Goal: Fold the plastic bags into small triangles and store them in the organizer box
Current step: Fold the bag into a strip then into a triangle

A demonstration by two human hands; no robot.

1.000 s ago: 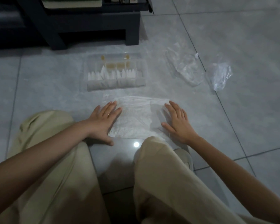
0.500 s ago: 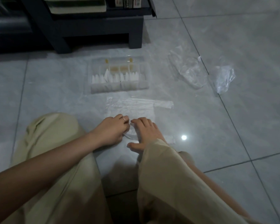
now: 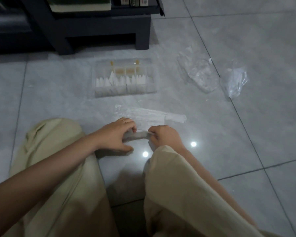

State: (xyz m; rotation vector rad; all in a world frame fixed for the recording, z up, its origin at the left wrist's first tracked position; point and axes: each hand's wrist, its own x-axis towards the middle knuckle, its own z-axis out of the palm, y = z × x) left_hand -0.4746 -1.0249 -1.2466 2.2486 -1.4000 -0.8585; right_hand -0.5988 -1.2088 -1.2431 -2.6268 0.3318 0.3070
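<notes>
A clear plastic bag (image 3: 149,116) lies flat on the grey floor tiles in front of me. Its near edge is lifted off the floor, and both hands pinch it. My left hand (image 3: 117,134) grips the left end of that edge with curled fingers, and my right hand (image 3: 164,135) pinches the right end. Beyond the bag stands the clear organizer box (image 3: 125,77), open, holding several small white folded triangles in its compartments.
Two crumpled loose plastic bags (image 3: 199,74) (image 3: 236,82) lie on the floor at the right. A dark low shelf unit (image 3: 99,26) stands behind the box. My knees in beige trousers (image 3: 178,185) flank the hands.
Both hands went from pressing flat on the spread bag to its near edge, drew together there, curled round it and raised it. The bag now looks narrower.
</notes>
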